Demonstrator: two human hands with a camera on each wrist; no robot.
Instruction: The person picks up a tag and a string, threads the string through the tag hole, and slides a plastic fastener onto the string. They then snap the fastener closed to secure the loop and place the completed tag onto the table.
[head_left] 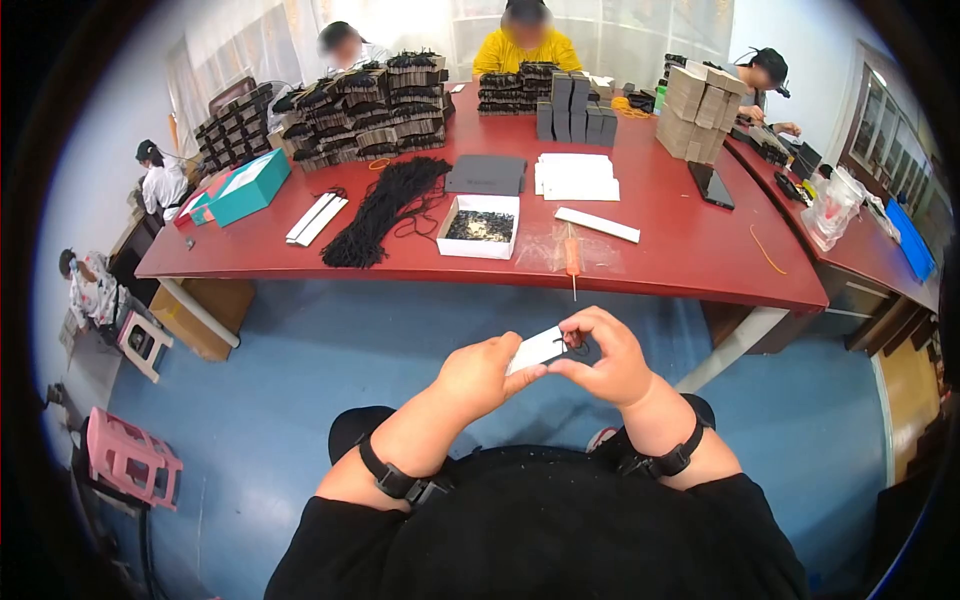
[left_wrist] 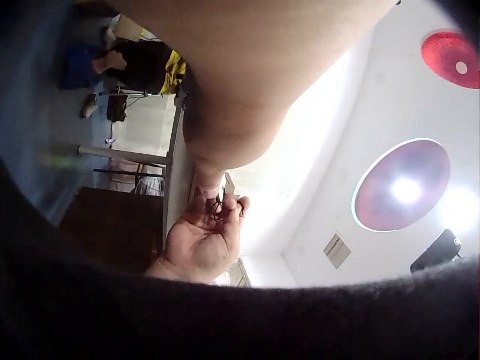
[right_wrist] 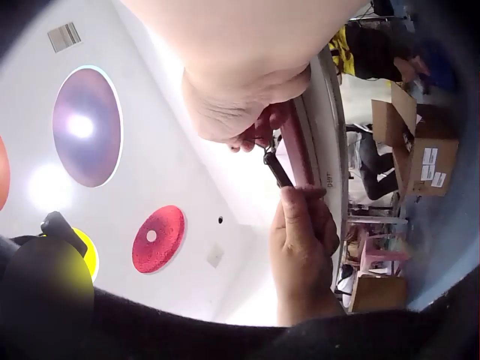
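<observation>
A white tag (head_left: pixel 538 350) is gripped by the left hand (head_left: pixel 478 377), thumb along its lower edge, above the floor in front of the table. The right hand (head_left: pixel 610 360) pinches a black cord (head_left: pixel 577 346) at the tag's right end, its thumb close to the left thumb tip. In the right wrist view the tag (right_wrist: pixel 279 171) shows its dark edge, held by the left hand (right_wrist: pixel 301 244), while the right hand (right_wrist: pixel 240 112) has its fingertips at the cord. The left wrist view shows the right hand (left_wrist: pixel 201 244) with curled fingers at the cord.
On the red table (head_left: pixel 400 285) lie a black cord bundle (head_left: pixel 385 215), a white box (head_left: pixel 480 252) of small dark pieces, an orange-handled awl (head_left: pixel 572 255), white cards (head_left: pixel 577 178), a phone (head_left: pixel 711 186) and stacked tags (head_left: pixel 370 105). Several people sit around; a pink stool (head_left: pixel 130 455) stands left.
</observation>
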